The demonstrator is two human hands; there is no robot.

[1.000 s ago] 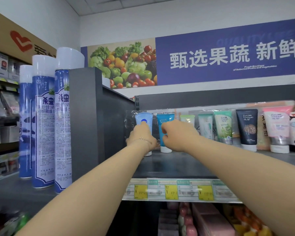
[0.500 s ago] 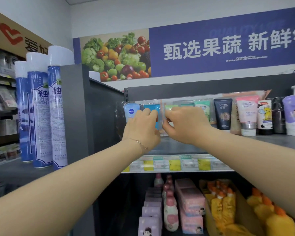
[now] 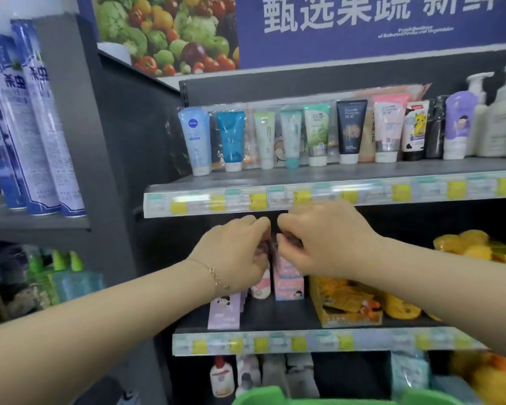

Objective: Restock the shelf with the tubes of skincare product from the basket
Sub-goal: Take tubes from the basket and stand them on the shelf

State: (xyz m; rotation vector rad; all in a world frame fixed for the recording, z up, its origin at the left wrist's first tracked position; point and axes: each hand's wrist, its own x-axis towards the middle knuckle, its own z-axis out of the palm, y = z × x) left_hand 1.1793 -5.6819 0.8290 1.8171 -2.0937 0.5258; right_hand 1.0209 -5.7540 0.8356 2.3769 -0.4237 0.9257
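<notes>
Tubes [image 3: 230, 138] of glossy plastic stand cap-down along the far grey shelf [image 3: 362, 171]. My left hand [image 3: 231, 255] and right hand [image 3: 323, 241] hang curled below it; I cannot tell whether they hold anything.

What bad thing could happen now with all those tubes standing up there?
The Nivea tube and the blue tube beside it stand on small caps in a close row, so a nudge to one might tip its neighbours. The left hand and right hand hang right in front of the pink boxes on the lower shelf and might knock them over.
</notes>
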